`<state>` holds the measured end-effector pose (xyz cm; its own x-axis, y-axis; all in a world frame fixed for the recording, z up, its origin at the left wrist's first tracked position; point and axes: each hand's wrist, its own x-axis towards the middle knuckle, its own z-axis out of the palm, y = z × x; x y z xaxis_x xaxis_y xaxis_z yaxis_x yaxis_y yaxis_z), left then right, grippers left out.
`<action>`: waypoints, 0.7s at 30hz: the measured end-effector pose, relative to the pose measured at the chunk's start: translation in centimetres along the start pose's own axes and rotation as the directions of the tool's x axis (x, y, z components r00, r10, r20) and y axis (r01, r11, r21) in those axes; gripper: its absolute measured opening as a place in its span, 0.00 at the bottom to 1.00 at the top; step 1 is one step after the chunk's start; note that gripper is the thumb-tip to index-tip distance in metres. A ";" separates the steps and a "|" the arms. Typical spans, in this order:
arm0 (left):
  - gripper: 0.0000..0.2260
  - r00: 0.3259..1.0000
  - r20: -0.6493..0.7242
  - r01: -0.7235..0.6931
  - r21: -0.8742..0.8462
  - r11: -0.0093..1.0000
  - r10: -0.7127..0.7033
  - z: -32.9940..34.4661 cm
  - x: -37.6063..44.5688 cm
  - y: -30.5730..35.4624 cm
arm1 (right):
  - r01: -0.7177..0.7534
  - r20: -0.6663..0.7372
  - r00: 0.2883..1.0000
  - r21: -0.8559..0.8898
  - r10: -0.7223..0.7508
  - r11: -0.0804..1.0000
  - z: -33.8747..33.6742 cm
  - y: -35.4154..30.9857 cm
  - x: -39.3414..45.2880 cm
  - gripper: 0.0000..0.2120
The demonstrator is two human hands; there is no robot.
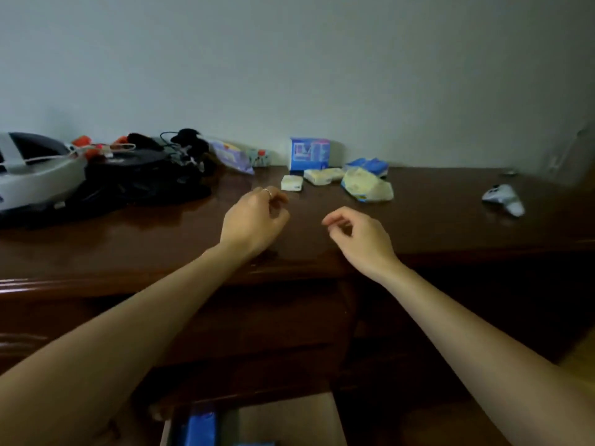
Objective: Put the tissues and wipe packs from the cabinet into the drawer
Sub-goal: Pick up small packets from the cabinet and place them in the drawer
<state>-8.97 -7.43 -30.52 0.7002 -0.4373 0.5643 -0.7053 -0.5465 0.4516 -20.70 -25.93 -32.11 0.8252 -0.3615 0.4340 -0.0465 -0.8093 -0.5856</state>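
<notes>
Both my hands hover over the dark wooden cabinet top (434, 220), empty. My left hand (254, 220) and my right hand (357, 236) have loosely curled fingers, apart. Beyond them, near the wall, lie the packs: a small pale tissue pack (292, 183), a longer yellowish pack (323, 176), a crumpled yellowish wipe pack (367, 185), a blue pack (368, 164) behind it, and an upright blue box (309, 153). A purple wipe pack (231, 156) lies further left. Below, the open drawer (289, 413) holds a blue pack (199, 426).
A pile of dark gear, cables and a grey-white device (35, 175) fills the cabinet's left side. A white game controller (504, 198) lies at the right. The wall stands right behind the packs. The cabinet's front edge runs under my wrists.
</notes>
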 end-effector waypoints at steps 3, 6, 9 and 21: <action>0.20 0.993 0.114 0.029 0.110 0.993 -0.042 4.1 6.0 -2.0 | -0.032 0.133 0.989 -0.217 0.062 0.976 1.5 1.6 6.0 0.20; 0.24 0.979 0.199 0.007 0.181 0.984 -0.044 8.1 10.4 -4.3 | -0.058 0.149 0.982 -0.371 0.121 0.927 3.8 3.1 12.2 0.27; 0.27 0.945 0.325 -0.052 0.281 0.958 -0.043 11.3 14.0 -6.7 | -0.025 0.136 0.984 -0.527 0.113 0.849 6.3 5.0 18.0 0.31; 0.12 0.953 0.302 -0.099 0.243 0.965 0.021 12.3 16.6 -6.9 | 0.055 0.180 0.980 -0.646 0.082 0.762 8.4 6.0 23.4 0.24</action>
<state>8.87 -19.69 -32.75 0.6857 -0.6444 0.3385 -0.7228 -0.6577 0.2122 3.10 -35.35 -31.24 0.9065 -0.3372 0.2540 -0.3535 -0.9352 0.0201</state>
